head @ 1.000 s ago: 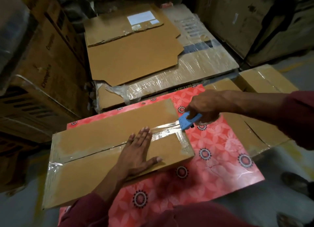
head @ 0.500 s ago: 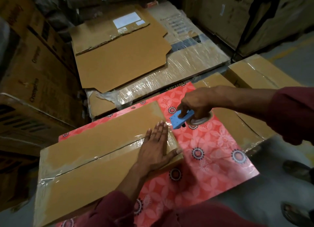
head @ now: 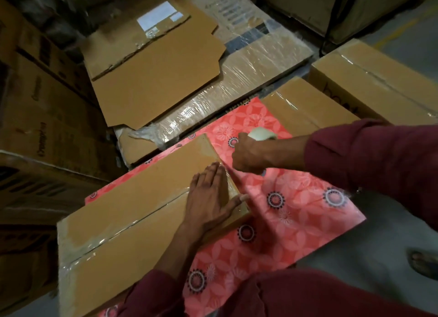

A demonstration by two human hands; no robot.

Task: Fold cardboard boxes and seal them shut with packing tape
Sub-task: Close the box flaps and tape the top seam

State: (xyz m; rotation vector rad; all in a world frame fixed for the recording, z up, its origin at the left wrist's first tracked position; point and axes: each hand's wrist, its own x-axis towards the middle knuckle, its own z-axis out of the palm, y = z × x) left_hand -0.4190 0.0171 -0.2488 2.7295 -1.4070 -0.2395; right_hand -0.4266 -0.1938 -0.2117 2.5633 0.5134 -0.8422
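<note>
Red floral cloth (head: 296, 212), left hand (head: 211, 198) flat on box (head: 132, 222) (taped), right hand (head: 251, 154) gripping tape roll (head: 262, 133)

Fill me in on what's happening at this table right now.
A person is sealing a flat cardboard box with clear tape along its centre seam. The left hand lies flat on the box's right end, pressing the tape down by the edge. The right hand is just beyond that end, above the pink floral sheet, gripping a tape roll. More taped boxes sit to the right.
</note>
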